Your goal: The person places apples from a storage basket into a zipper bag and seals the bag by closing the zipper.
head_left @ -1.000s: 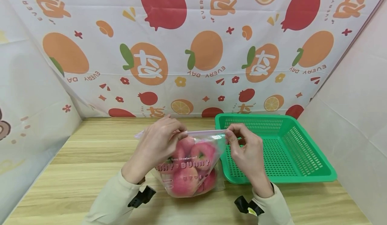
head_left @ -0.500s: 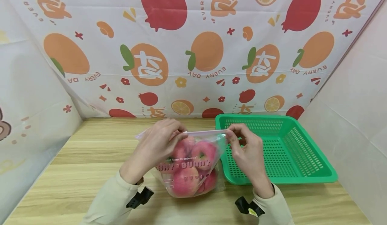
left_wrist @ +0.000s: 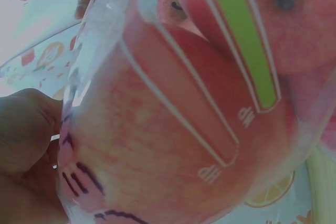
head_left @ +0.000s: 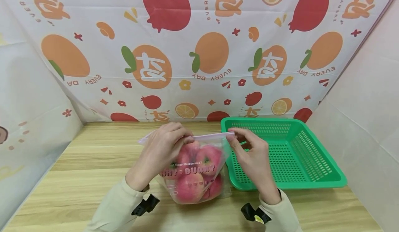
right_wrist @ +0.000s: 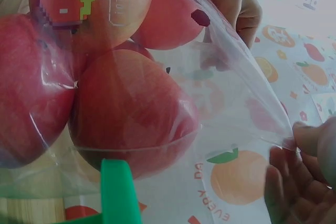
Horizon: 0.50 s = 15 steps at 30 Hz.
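A clear printed zip bag [head_left: 184, 187] holding several red apples [head_left: 191, 187] hangs upright between the hands, over the wooden table. My left hand [head_left: 165, 145] pinches its pale purple zip strip [head_left: 212, 136] left of the middle; a stretch of strip sticks out beyond that hand. At the right end of the strip, the right hand [head_left: 254, 152] pinches the corner between thumb and fingers. In the right wrist view the thumb and fingers [right_wrist: 310, 140] grip the bag's corner. The left wrist view is filled by apples [left_wrist: 157, 129] behind the printed plastic.
A green plastic basket [head_left: 335, 169] with slotted walls stands on the right, its left rim close behind the bag and right hand. The wooden table [head_left: 78, 176] extends to the left. Fruit-printed cloth [head_left: 184, 58] forms the back wall, with pale side walls.
The right hand has shifted slightly left and its fingers have altered their pinch, so the strip's right end now shows. The left hand keeps its hold. The head view has tilted a little.
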Motion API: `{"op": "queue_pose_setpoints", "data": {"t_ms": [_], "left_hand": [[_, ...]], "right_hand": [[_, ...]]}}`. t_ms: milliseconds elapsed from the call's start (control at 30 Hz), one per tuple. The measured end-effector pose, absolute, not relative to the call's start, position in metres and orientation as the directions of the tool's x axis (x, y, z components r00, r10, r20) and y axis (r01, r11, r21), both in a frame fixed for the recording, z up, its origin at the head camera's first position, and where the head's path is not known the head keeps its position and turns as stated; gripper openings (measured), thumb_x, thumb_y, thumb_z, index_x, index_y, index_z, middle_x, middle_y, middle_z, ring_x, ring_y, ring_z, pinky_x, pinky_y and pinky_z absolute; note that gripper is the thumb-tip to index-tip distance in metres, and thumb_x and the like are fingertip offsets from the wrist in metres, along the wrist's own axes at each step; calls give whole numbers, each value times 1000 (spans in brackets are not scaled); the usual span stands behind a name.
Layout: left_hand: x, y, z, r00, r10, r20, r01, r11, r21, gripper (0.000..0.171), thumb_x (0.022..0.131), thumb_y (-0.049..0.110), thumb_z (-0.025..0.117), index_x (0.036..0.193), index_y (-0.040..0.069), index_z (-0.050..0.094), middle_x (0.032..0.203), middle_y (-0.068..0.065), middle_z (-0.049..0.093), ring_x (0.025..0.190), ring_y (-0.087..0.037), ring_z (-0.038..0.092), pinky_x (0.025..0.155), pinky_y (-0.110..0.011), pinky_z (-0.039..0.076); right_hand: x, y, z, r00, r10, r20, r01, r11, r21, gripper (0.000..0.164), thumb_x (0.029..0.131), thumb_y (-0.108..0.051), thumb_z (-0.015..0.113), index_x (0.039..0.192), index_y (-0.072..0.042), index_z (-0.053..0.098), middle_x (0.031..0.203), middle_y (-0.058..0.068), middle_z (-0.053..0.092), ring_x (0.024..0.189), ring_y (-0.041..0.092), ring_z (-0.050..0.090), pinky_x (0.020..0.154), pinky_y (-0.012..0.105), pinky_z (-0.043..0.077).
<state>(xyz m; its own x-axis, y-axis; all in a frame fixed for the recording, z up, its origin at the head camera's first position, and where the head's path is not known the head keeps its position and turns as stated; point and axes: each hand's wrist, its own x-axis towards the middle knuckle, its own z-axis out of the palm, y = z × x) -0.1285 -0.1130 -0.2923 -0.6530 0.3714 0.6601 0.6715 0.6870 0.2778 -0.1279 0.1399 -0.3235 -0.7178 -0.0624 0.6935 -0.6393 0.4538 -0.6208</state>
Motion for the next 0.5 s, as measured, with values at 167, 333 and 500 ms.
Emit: {"op": "queue_pose_setpoints", "data": {"t_ms": [167, 333, 500], "left_hand": [[-128, -115, -292, -613, 380, 693, 674, 709, 208, 7, 83, 9, 84, 86, 11, 78, 82, 1, 72, 81, -19, 67, 89, -43, 55], [-126, -118, -291, -593, 381, 709, 657, 738, 153, 7, 82, 13, 85, 87, 13, 80, 85, 1, 77, 87, -21, 71, 97, -50, 50], [-124, -122, -290, -593, 381, 709, 651, 746, 143, 9, 81, 18, 86, 87, 14, 81, 85, 2, 78, 88, -20, 70, 96, -46, 49]], "right_hand": [[-127, 138, -323, -674, -34, 738, -665, 464, -586, 8, 89, -6, 77, 94, -12, 76, 85, -1, 75, 69, 9, 63, 58, 23, 54], [-126, 137, -321, -638, -52, 769, -684, 498, -533, 8, 89, -5, 77, 91, -12, 75, 83, -3, 73, 68, 8, 61, 62, 20, 53], [-124, 138, -321, -622, -53, 781, -690, 508, -515, 8, 88, -5, 78, 90, -12, 75, 82, -3, 73, 66, 8, 59, 61, 19, 52]]}}
